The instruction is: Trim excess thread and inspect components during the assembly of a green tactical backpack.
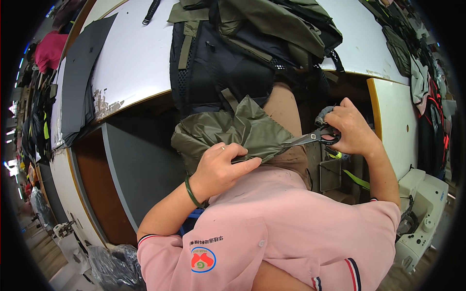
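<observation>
Olive green fabric [218, 131] hangs over the table edge and rests on my lap, joined to a black and olive backpack [233, 68] lying on the table. My left hand [224, 167] pinches the fabric near its lower edge, thumb and fingers pressed on the cloth. A pair of scissors [306, 139] with black handles is in my right hand [350, 128], fingers through and around the handles. Its blade tips touch the right corner of the olive fabric. Dark wrapping or cloth covers part of the handle's upper loop.
A white table [131, 63] with a worn, chipped edge spans ahead, and a stack of dark grey sheets [80, 72] lies on its left. Beneath it are open compartments with a grey divider [131, 169]. A white sewing machine [424, 213] stands at right; garments hang along both sides.
</observation>
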A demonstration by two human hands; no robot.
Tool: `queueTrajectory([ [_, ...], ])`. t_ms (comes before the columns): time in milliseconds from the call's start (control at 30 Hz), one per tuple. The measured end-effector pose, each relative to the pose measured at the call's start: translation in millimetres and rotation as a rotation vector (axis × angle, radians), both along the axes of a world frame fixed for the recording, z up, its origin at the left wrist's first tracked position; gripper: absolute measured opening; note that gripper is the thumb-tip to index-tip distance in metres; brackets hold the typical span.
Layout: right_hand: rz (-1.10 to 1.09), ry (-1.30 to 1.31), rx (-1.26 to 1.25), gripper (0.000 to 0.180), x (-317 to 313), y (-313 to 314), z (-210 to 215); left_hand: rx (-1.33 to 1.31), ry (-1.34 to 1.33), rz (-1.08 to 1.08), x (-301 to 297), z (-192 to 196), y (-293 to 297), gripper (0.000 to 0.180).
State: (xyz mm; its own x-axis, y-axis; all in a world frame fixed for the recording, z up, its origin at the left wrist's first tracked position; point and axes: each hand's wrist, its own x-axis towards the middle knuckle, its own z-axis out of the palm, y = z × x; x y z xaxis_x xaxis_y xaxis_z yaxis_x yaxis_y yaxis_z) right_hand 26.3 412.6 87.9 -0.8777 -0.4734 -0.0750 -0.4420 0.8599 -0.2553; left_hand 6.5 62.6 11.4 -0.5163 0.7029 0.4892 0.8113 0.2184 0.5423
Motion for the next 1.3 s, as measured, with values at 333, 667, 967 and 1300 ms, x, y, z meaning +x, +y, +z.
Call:
queueTrajectory([
  [333, 0.132, 0.026, 0.004, 0.032, -1, 0, 8, -0.022, 0.078, -0.056, -2, 1, 3, 0.032],
  [667, 0.176, -0.001, 0.037, 0.026, -4, -8, 5, -0.017, 0.069, -0.076, -1, -1, 3, 0.031],
  [967, 0.177, 0.014, 0.028, 0.029, -4, -6, 3, -0.012, 0.054, -0.085, 0, -4, 2, 0.036],
  [1300, 0.174, 0.034, 0.011, 0.033, -4, -1, 2, 0.003, 0.061, -0.062, 0, -2, 3, 0.03],
])
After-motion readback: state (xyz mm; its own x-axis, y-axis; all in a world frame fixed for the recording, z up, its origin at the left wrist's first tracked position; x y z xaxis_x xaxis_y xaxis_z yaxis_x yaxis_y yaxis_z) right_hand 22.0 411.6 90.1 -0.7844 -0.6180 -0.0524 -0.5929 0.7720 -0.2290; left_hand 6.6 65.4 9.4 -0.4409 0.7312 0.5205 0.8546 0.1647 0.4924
